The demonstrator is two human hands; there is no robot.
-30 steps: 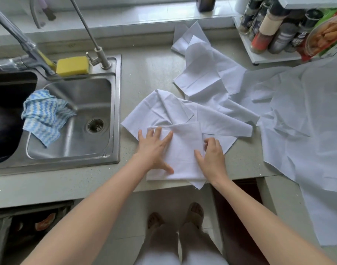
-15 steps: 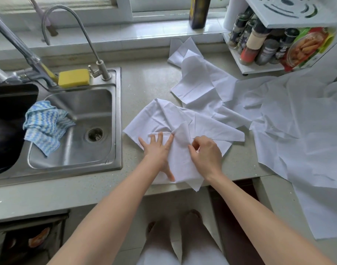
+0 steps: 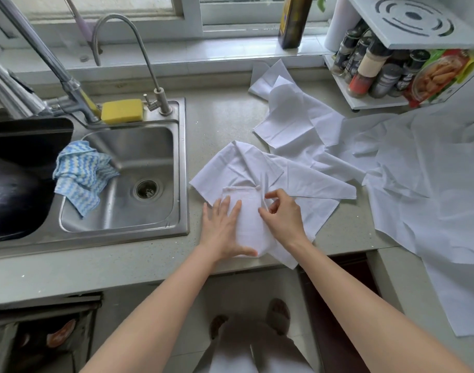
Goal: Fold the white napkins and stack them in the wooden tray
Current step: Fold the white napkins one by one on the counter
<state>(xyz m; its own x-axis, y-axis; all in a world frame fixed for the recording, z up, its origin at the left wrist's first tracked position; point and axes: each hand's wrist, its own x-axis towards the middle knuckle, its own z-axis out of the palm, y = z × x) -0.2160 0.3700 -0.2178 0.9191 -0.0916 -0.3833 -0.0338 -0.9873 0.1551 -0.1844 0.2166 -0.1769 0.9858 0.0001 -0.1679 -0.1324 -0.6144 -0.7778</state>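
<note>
Sink [image 3: 123, 224] lies left of napkins [image 3: 297, 146]; rack [image 3: 392, 76] behind them.

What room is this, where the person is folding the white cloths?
Most likely a home kitchen: there is a steel sink with a tap, a yellow sponge beside it, and a rack of spice jars on the counter.

Both bare forearms reach forward from the lower edge of the view, converging toward the middle; the left hand [image 3: 225, 230] lies flat, palm down, fingers straight and slightly spread, thumb stretched out to the right; the right hand [image 3: 283, 218] sits just beside it, wrist raised, fingers curled, thumb and forefinger pinching a fold of white napkin [image 3: 248, 211].
</note>
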